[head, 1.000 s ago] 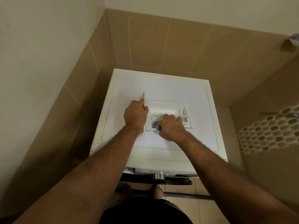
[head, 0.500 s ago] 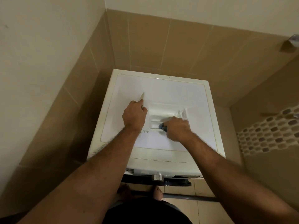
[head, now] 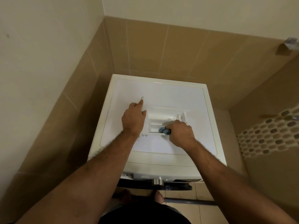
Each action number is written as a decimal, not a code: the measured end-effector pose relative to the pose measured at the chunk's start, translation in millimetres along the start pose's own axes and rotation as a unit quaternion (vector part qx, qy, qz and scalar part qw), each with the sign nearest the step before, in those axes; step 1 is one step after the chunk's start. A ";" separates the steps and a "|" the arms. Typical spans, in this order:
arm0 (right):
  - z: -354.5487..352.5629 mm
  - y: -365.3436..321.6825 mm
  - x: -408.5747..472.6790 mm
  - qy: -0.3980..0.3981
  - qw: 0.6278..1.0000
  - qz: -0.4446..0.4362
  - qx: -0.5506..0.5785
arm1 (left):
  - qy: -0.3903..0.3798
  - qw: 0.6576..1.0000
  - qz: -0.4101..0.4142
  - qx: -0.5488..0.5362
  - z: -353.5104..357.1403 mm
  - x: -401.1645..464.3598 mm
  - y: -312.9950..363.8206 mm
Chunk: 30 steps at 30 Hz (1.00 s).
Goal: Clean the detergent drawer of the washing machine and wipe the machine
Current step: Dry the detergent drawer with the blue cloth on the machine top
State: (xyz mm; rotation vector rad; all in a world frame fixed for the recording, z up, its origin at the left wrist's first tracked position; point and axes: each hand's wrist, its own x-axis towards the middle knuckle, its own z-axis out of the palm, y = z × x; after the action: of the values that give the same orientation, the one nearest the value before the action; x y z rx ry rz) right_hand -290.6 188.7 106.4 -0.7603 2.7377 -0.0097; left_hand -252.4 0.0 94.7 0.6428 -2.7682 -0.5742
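The white detergent drawer point(head: 163, 116) lies on top of the white washing machine point(head: 161, 89), its compartments facing up. My left hand point(head: 133, 119) grips the drawer's front panel at its left end and holds it still. My right hand point(head: 181, 135) pinches a small blue cloth point(head: 162, 130) and presses it into the drawer's near compartment, toward the right side. Most of the cloth is hidden under my fingers.
The machine stands in a corner, with tan tiled walls point(head: 145, 50) close behind and on the left. A mosaic tile strip point(head: 267, 135) runs along the right wall. The dark door point(head: 155, 185) sits below the front edge, and my bare feet point(head: 159, 197) are on the tiled floor.
My right hand has slid the blue cloth from the left part of the near compartment toward the right. My left hand has kept its hold on the drawer's panel.
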 end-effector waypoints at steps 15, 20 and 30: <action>12.4 3.0 -3.4 0.018 0.998 -0.015 -0.060 | -0.163 0.954 0.224 0.116 -0.9 17.6 -7.4; 0.2 -7.3 2.9 -0.015 0.995 -0.003 -0.098 | -0.139 0.962 0.222 0.082 4.0 12.6 -4.0; 10.7 -11.7 4.9 0.014 0.997 -0.057 -0.050 | -0.115 0.972 0.202 0.039 12.0 15.5 -6.4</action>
State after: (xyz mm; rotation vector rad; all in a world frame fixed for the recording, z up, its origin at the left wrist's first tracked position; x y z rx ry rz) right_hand -285.7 176.9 95.8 -0.9489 2.7345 0.0924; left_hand -267.4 -8.7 83.4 0.0147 -3.0264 -0.4741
